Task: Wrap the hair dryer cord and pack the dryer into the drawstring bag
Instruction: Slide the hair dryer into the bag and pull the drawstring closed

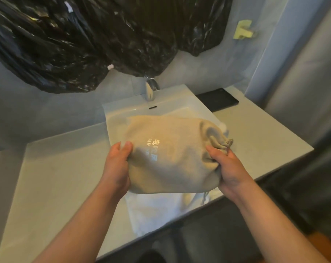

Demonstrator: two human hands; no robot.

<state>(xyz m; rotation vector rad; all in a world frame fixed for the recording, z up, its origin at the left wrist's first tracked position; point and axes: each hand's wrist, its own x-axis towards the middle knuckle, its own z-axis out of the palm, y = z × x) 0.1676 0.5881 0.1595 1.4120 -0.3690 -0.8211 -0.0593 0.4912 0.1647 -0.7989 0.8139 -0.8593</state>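
A beige drawstring bag (168, 154) with pale printed lettering is held up over the sink, bulging as if full. Its mouth at the right end is gathered shut, and the drawstring (229, 146) trails from it. My left hand (117, 168) grips the bag's left, bottom end. My right hand (227, 171) is clenched around the gathered neck just below the mouth. The hair dryer and its cord are not visible; whatever fills the bag is hidden by the cloth.
A white sink (119, 111) with a chrome tap (150, 91) lies under the bag, set in a pale counter (52, 177). A white towel (161, 209) lies under the bag. A black tray (217, 99) sits at the back right. Black plastic sheeting (96, 38) hangs above.
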